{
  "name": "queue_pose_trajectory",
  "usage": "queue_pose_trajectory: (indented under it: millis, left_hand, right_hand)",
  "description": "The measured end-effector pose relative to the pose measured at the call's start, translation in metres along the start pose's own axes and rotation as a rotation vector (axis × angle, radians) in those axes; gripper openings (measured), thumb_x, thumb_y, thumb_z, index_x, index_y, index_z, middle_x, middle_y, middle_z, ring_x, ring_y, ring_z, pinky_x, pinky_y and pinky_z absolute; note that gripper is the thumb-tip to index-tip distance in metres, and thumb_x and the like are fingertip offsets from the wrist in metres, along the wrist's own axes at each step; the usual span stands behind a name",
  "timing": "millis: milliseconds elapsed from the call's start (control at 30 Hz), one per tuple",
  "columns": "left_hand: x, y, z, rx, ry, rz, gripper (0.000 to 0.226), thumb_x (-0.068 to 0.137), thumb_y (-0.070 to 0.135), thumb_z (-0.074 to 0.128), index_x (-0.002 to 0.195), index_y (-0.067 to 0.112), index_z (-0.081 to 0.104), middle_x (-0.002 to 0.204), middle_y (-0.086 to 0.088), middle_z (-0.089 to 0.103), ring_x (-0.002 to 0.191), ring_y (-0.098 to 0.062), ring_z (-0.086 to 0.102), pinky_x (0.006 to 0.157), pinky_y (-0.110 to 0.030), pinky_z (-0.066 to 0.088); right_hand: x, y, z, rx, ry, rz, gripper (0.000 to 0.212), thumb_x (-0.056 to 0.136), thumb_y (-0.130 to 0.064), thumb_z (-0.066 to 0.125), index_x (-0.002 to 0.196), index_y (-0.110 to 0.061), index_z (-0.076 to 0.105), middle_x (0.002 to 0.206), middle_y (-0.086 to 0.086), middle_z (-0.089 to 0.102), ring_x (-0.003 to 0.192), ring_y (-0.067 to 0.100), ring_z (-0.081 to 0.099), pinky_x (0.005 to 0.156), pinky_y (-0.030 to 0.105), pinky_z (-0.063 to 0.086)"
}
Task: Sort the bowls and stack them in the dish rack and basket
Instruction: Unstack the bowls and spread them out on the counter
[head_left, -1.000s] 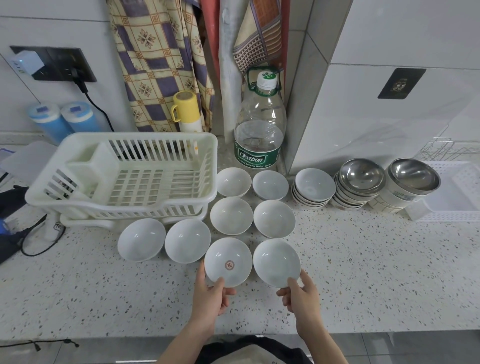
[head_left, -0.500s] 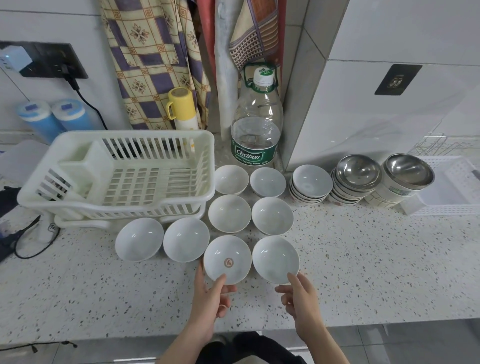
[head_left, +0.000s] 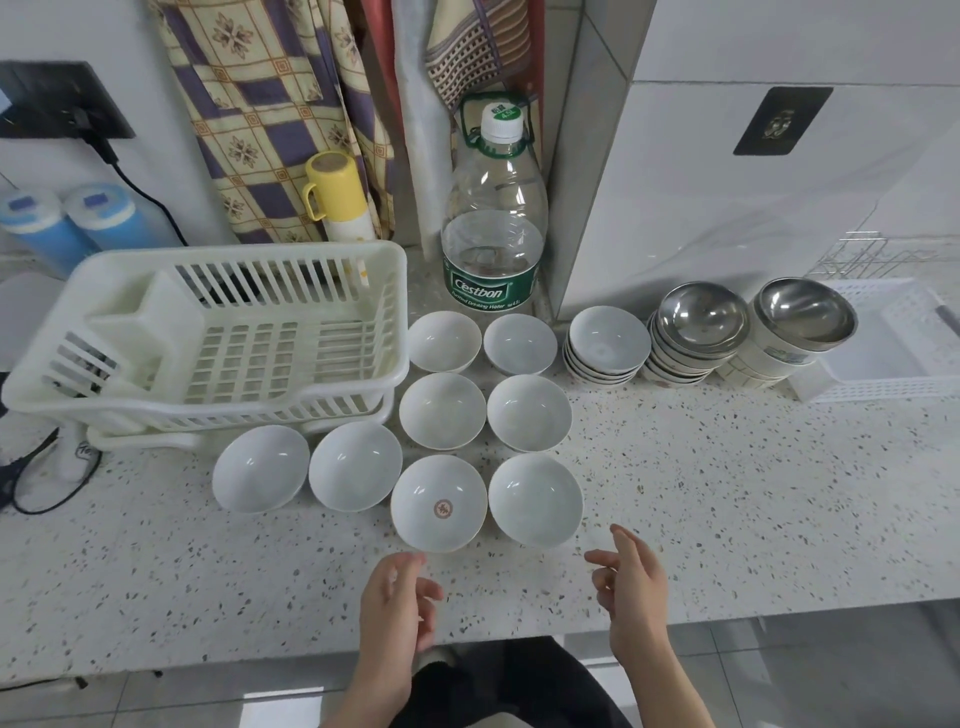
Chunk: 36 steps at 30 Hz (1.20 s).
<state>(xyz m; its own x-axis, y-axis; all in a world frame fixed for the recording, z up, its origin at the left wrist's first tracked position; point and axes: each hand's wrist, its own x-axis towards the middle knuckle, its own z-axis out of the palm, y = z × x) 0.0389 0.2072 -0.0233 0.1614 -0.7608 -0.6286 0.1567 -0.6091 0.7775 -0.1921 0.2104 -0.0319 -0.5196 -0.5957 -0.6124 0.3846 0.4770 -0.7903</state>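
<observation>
Left hand (head_left: 397, 603): over the worktop (head_left: 727, 493) edge, fingers loosely curled, holding nothing, just short of the marked bowl (head_left: 439, 503).
Right hand (head_left: 631, 579): beside it, fingers relaxed, empty, near the plain bowl (head_left: 535, 500).
Loose white bowls: eight, upright, in rows ahead of the hands; the marked one has a red emblem inside.
Dish rack (head_left: 218, 338): cream plastic, left rear, touching no bowl that I can see.
Stacks: white bowl stack (head_left: 607, 344), then two steel-topped stacks (head_left: 701, 325), right rear.
Basket (head_left: 883, 343): white, far right, just beside the stacks.
Water bottle (head_left: 493, 234): behind the bowls.
</observation>
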Motion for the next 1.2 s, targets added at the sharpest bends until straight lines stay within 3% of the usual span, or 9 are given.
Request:
queue_pose_trajectory:
  millis: [133, 267, 467, 600, 667, 733, 833, 1000, 1200]
  left_hand:
    - [0.007, 0.032, 0.039, 0.023, -0.062, 0.106, 0.014, 0.094, 0.023, 0.058, 0.098, 0.01, 0.065, 0.061, -0.004, 0.063, 0.039, -0.012, 0.04, 0.036, -0.02, 0.026]
    - [0.032, 0.072, 0.111, 0.1, -0.19, 0.156, 0.018, 0.095, 0.035, 0.059, 0.107, 0.023, 0.064, 0.065, -0.002, 0.069, 0.04, -0.011, 0.045, 0.036, -0.018, 0.028]
    - [0.087, 0.119, 0.226, 0.286, -0.253, 0.198, 0.057, 0.093, 0.043, 0.058, 0.143, 0.042, 0.031, 0.078, -0.004, 0.074, 0.04, -0.01, 0.049, 0.033, -0.019, 0.028]
    - [0.118, 0.133, 0.27, 0.408, -0.195, 0.151, 0.072, 0.094, 0.038, 0.055, 0.153, 0.036, 0.014, 0.084, -0.011, 0.075, 0.033, -0.008, 0.046, 0.034, -0.018, 0.03]
    - [0.128, 0.133, 0.279, 0.44, -0.149, 0.143, 0.068, 0.095, 0.033, 0.053, 0.153, 0.031, 0.017, 0.087, -0.013, 0.075, 0.03, -0.007, 0.047, 0.033, -0.017, 0.03]
    - [0.134, 0.13, 0.284, 0.452, -0.106, 0.142, 0.064, 0.097, 0.025, 0.051, 0.153, 0.028, 0.02, 0.105, -0.014, 0.072, 0.03, -0.005, 0.052, 0.031, -0.015, 0.03]
    - [0.135, 0.125, 0.286, 0.434, -0.072, 0.175, 0.062, 0.097, 0.014, 0.048, 0.152, 0.033, 0.026, 0.125, -0.006, 0.061, 0.051, -0.011, 0.07, 0.033, -0.018, 0.035]
    - [0.132, 0.126, 0.285, 0.466, -0.095, 0.243, 0.065, 0.092, 0.005, 0.041, 0.146, 0.04, 0.033, 0.118, -0.001, 0.062, 0.062, -0.021, 0.074, 0.033, -0.021, 0.033]
    - [0.132, 0.132, 0.283, 0.599, -0.057, 0.303, 0.064, 0.092, 0.006, 0.041, 0.148, 0.036, 0.033, 0.109, 0.012, 0.057, 0.059, -0.011, 0.073, 0.033, -0.018, 0.038]
  right_hand:
    - [0.023, -0.025, -0.009, 0.044, 0.006, -0.019, 0.02, 0.1, -0.023, 0.05, 0.116, -0.02, 0.061, 0.072, 0.007, 0.07, 0.041, 0.008, 0.042, 0.039, 0.02, 0.033]
    - [0.052, -0.055, -0.022, 0.04, -0.031, -0.041, 0.016, 0.1, -0.023, 0.05, 0.11, -0.022, 0.063, 0.066, 0.004, 0.069, 0.04, 0.007, 0.042, 0.037, 0.019, 0.032]
    - [0.1, -0.099, -0.037, -0.007, -0.104, -0.044, 0.017, 0.1, -0.019, 0.05, 0.108, -0.017, 0.065, 0.066, 0.008, 0.069, 0.038, 0.009, 0.043, 0.038, 0.02, 0.03]
    - [0.127, -0.123, -0.04, -0.051, -0.151, -0.039, 0.016, 0.099, -0.018, 0.051, 0.106, -0.016, 0.065, 0.068, 0.008, 0.069, 0.04, 0.008, 0.044, 0.038, 0.02, 0.03]
    - [0.136, -0.132, -0.038, -0.069, -0.18, -0.04, 0.016, 0.098, -0.018, 0.052, 0.105, -0.016, 0.066, 0.067, 0.006, 0.07, 0.041, 0.008, 0.045, 0.039, 0.02, 0.031]
    - [0.143, -0.138, -0.036, -0.085, -0.211, -0.04, 0.016, 0.098, -0.02, 0.053, 0.105, -0.017, 0.066, 0.067, 0.004, 0.071, 0.042, 0.008, 0.046, 0.041, 0.021, 0.032]
    - [0.151, -0.143, -0.035, -0.109, -0.246, -0.03, 0.015, 0.097, -0.022, 0.054, 0.106, -0.019, 0.067, 0.07, 0.005, 0.071, 0.045, 0.009, 0.047, 0.043, 0.022, 0.033]
    - [0.153, -0.142, -0.034, -0.119, -0.281, -0.01, 0.015, 0.098, -0.022, 0.053, 0.106, -0.019, 0.066, 0.071, 0.006, 0.07, 0.045, 0.012, 0.047, 0.041, 0.021, 0.033]
    - [0.158, -0.147, -0.027, -0.204, -0.312, -0.043, 0.016, 0.097, -0.022, 0.052, 0.104, -0.023, 0.065, 0.069, 0.001, 0.071, 0.046, 0.01, 0.049, 0.045, 0.022, 0.035]
